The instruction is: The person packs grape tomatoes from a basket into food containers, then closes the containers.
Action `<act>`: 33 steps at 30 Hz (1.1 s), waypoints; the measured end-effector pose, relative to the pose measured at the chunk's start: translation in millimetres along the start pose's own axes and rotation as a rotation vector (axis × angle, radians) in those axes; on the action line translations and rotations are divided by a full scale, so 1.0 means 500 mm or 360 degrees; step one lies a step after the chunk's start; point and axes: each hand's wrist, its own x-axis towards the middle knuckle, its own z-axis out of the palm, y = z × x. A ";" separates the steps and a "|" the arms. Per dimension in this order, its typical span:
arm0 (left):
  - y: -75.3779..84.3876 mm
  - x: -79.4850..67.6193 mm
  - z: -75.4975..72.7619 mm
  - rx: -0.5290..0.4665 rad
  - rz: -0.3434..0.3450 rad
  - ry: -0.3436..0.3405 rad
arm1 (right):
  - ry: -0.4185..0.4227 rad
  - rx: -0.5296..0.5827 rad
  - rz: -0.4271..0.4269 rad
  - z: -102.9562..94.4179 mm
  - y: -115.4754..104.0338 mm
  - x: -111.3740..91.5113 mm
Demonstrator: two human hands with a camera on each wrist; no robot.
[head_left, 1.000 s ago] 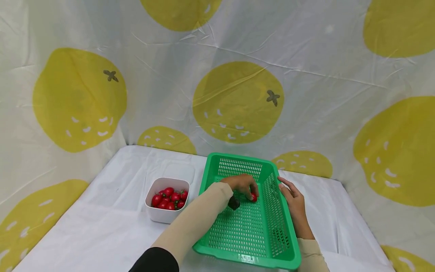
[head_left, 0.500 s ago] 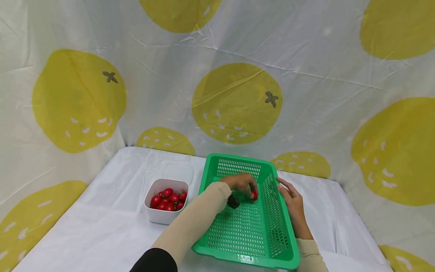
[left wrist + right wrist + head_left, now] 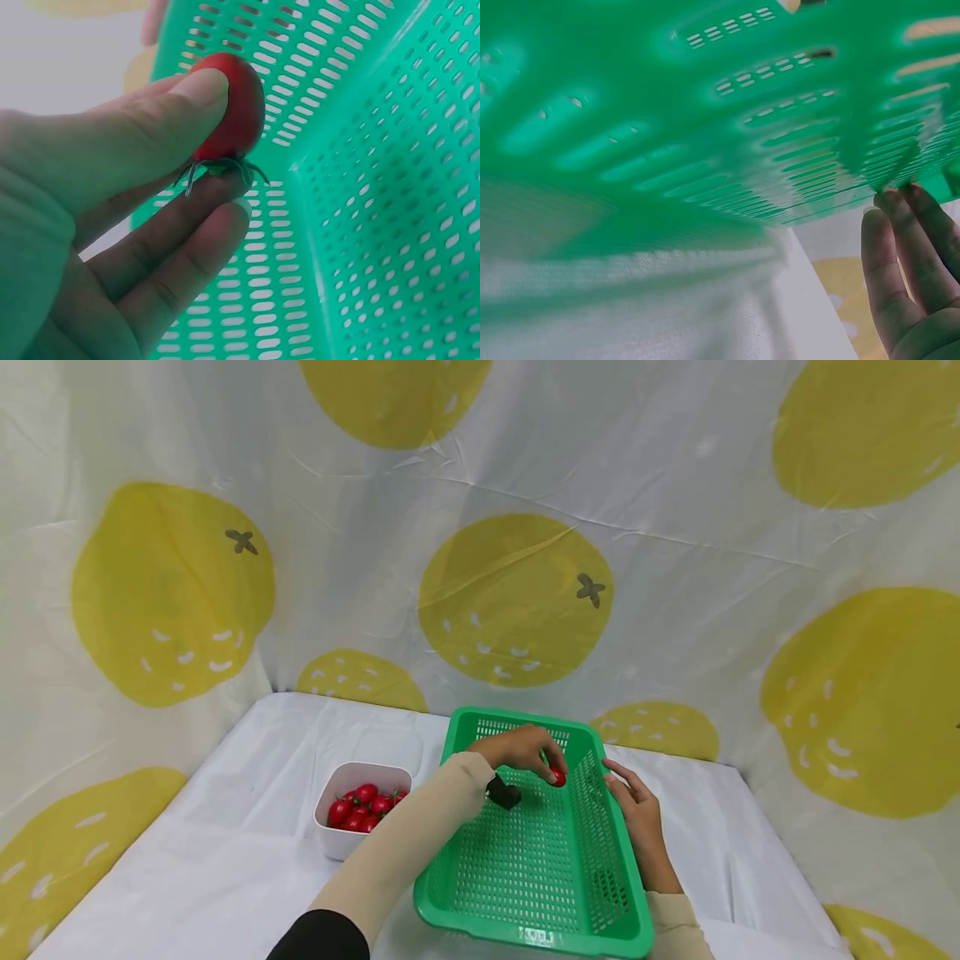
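Observation:
My left hand [image 3: 525, 748] is over the inside of a green plastic basket [image 3: 517, 877]. Between thumb and fingers it pinches a red cherry tomato [image 3: 241, 112], whose green calyx points downward in the left wrist view. At the basket's right side is my right hand [image 3: 642, 822]. Its fairly straight fingertips touch the slotted wall from outside, as the right wrist view shows; the thumb is out of that view. Left of the basket stands a white box [image 3: 333, 843] holding several cherry tomatoes [image 3: 360, 808], partly covered by my left forearm.
A flat translucent lid [image 3: 390, 750] lies on the white cloth behind the box. White cloth [image 3: 225, 843] covers the table. A curtain [image 3: 337, 568] with large yellow fruit prints hangs around the back and sides.
My left hand has risen from the basket's floor with the cherry tomato pinched in it. The right hand keeps its place at the basket's side. The head view has shifted slightly.

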 end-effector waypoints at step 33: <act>0.002 -0.227 -0.102 -0.0158 0.0143 0.0126 | -0.0019 0.0052 -0.0007 0.000 -0.002 0.000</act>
